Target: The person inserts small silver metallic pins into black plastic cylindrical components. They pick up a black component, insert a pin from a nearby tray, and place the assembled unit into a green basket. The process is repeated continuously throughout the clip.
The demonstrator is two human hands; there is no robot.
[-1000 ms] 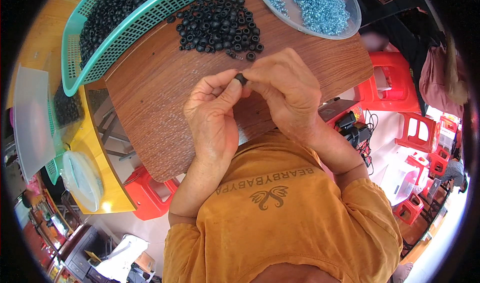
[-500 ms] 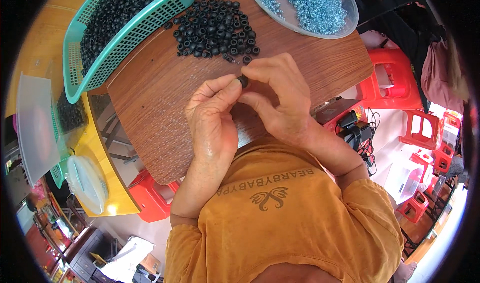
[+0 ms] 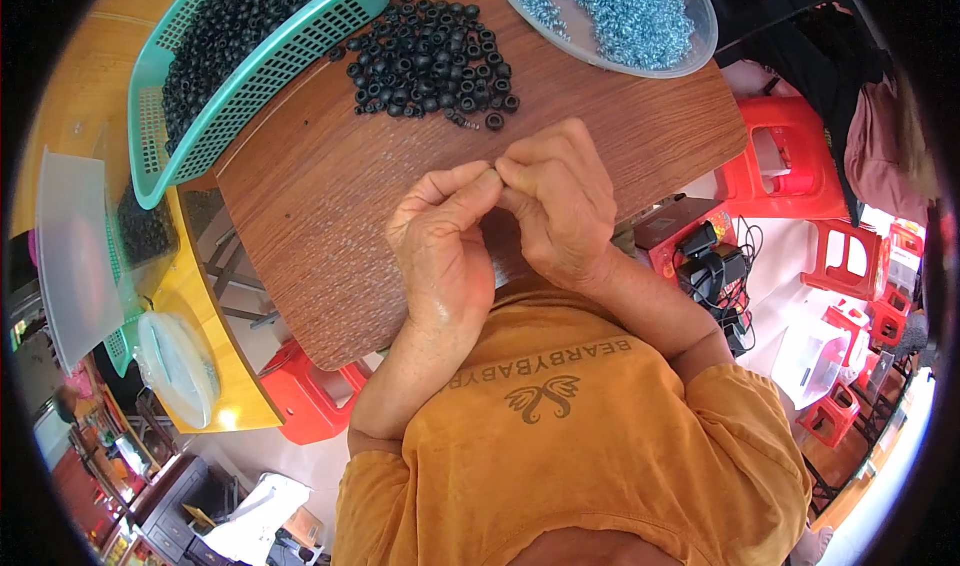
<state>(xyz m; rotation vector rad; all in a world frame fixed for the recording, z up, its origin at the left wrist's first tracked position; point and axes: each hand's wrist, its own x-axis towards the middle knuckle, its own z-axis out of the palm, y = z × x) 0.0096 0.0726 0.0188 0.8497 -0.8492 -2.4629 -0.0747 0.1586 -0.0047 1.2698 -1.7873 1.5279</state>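
My left hand [image 3: 445,231] and my right hand [image 3: 562,201] meet over the near part of the brown wooden table [image 3: 310,236], fingertips touching. The left thumb and forefinger are pinched together, and the black bead seen there a moment earlier is almost wholly covered. My right hand's thumb and forefinger are also closed at that spot; what they grip is hidden. Just beyond the hands lies a loose pile of black round beads [image 3: 430,61] with wide holes. A tiny silvery piece [image 3: 463,122] rests at the pile's near edge.
A teal slotted basket [image 3: 255,71] full of black beads stands at the far left. A clear round tray [image 3: 610,64] at the far right holds pale blue beads [image 3: 640,11]. Red stools [image 3: 785,161] flank the table. A yellow table [image 3: 215,366] adjoins on the left.
Both hands have drawn together, the left shifting slightly right. The right thumb and forefinger, earlier apart, are now closed at the left fingertips. The black bead has gone out of sight between them.
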